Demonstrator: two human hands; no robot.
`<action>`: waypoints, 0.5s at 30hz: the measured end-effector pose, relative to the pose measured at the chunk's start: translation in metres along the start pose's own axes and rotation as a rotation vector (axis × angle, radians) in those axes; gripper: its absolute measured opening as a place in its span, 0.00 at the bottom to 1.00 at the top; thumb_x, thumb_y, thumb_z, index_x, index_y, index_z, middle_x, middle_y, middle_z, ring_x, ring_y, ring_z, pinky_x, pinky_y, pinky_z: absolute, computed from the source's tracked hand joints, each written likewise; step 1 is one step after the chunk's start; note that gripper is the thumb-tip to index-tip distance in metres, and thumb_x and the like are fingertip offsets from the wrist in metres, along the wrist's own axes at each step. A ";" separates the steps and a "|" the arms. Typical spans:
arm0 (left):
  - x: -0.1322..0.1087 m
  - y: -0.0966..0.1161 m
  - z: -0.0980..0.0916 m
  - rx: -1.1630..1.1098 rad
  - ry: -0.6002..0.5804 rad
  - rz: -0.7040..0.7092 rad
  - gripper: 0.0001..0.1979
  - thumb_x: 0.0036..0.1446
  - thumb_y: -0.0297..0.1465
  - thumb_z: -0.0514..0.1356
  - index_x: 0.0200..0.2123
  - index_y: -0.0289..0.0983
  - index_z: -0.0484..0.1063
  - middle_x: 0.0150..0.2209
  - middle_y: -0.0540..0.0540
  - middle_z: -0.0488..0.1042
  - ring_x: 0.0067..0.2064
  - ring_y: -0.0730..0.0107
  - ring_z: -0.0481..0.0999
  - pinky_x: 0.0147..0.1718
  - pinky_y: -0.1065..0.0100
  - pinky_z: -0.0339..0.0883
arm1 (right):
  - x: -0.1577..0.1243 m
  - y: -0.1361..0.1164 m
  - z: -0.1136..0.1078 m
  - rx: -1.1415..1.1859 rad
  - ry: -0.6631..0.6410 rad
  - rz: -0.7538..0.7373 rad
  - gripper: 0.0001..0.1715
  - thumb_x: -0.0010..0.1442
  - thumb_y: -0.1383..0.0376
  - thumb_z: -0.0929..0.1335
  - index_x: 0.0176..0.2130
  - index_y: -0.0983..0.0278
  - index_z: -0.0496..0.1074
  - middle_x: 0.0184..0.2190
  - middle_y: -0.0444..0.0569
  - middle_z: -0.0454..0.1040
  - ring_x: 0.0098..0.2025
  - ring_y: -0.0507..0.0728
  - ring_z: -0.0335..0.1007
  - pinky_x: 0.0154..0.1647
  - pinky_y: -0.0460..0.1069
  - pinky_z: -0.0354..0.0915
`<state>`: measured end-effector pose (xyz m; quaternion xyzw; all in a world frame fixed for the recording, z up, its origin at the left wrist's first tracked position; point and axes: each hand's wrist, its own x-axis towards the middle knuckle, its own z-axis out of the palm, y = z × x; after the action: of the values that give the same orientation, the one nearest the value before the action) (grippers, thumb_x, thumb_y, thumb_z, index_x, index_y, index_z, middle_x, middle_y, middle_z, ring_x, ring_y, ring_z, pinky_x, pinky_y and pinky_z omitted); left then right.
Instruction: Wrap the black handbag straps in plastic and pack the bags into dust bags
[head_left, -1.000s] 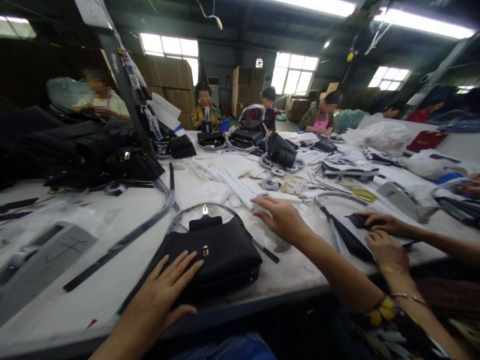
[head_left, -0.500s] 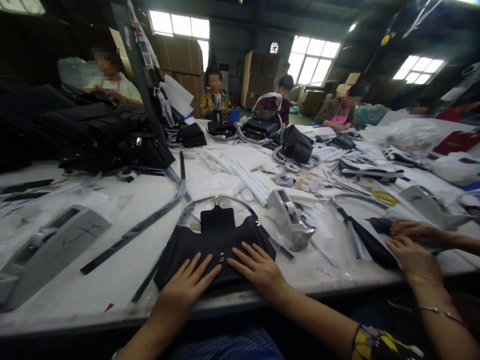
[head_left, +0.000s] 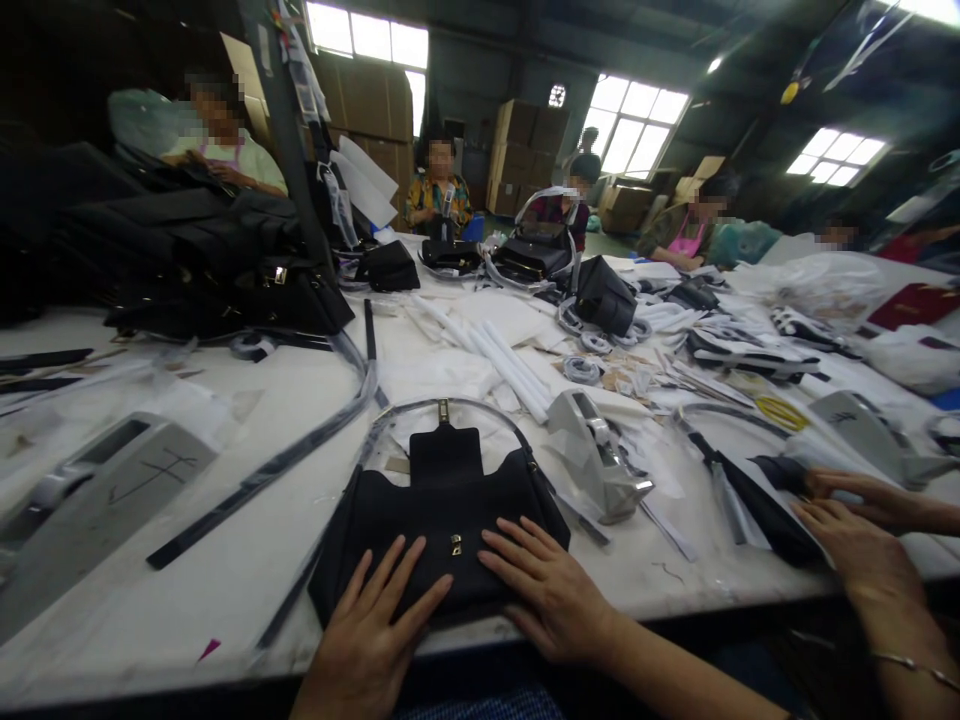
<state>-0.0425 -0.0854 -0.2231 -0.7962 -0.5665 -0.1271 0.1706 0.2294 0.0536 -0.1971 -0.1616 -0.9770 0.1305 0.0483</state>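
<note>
A black handbag (head_left: 420, 520) lies on the white table in front of me, its flap (head_left: 446, 458) turned up and away, with a gold clasp at the tip. Flat on the bag's lower left rests my left hand (head_left: 379, 615), fingers spread. My right hand (head_left: 544, 580) lies on its lower right, fingers stretched out beside the gold lock plate (head_left: 456, 545). The thumb of that hand is near the table edge. Behind the flap the shoulder strap (head_left: 495, 412) arches, covered in clear wrapping.
Grey tape dispensers stand left (head_left: 112, 520) and right (head_left: 596, 455) of the bag. A co-worker's hands (head_left: 855, 520) handle another black piece at the right. Black bags (head_left: 202, 250) are piled at the back left. A wrapped strap (head_left: 255, 490) crosses the table. Several people sit beyond.
The view has shifted slightly, so the bag and hands appear lower. Both hands stay spread on the bag, the left a little further toward its lower edge.
</note>
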 end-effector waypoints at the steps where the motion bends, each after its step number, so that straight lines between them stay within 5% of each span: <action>1: 0.000 0.003 0.004 0.003 0.024 -0.026 0.34 0.61 0.29 0.57 0.69 0.50 0.53 0.70 0.40 0.56 0.68 0.49 0.59 0.61 0.48 0.58 | 0.000 -0.002 0.000 -0.002 -0.003 0.018 0.41 0.63 0.59 0.66 0.70 0.59 0.52 0.71 0.50 0.52 0.73 0.65 0.43 0.71 0.66 0.46; 4: 0.006 0.007 0.008 0.004 0.044 -0.011 0.32 0.63 0.34 0.58 0.68 0.50 0.54 0.69 0.43 0.57 0.67 0.49 0.61 0.62 0.47 0.57 | 0.003 -0.008 -0.003 -0.016 -0.009 0.057 0.41 0.65 0.50 0.66 0.71 0.56 0.51 0.71 0.50 0.51 0.72 0.67 0.44 0.70 0.67 0.48; 7: 0.014 0.006 0.008 0.021 0.060 0.076 0.33 0.62 0.27 0.55 0.68 0.50 0.54 0.69 0.47 0.58 0.66 0.53 0.62 0.64 0.50 0.53 | 0.015 -0.014 -0.014 0.007 0.018 0.099 0.33 0.67 0.50 0.64 0.67 0.55 0.60 0.67 0.50 0.60 0.69 0.66 0.54 0.67 0.64 0.55; 10: 0.016 0.006 0.009 0.037 0.075 0.078 0.36 0.59 0.22 0.54 0.68 0.49 0.53 0.68 0.47 0.60 0.66 0.56 0.62 0.65 0.52 0.52 | 0.037 -0.019 -0.029 0.070 0.089 0.186 0.21 0.68 0.56 0.66 0.57 0.59 0.71 0.55 0.51 0.75 0.56 0.61 0.69 0.58 0.55 0.65; 15: 0.014 0.009 0.008 0.002 0.031 0.046 0.35 0.60 0.22 0.53 0.68 0.51 0.52 0.67 0.47 0.62 0.66 0.54 0.62 0.62 0.49 0.58 | 0.083 -0.017 -0.040 -0.067 0.009 0.144 0.13 0.65 0.56 0.69 0.42 0.64 0.74 0.38 0.51 0.77 0.42 0.59 0.71 0.41 0.50 0.68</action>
<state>-0.0293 -0.0728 -0.2260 -0.8067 -0.5456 -0.1349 0.1829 0.1520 0.0750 -0.1495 -0.2337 -0.9664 0.1000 0.0375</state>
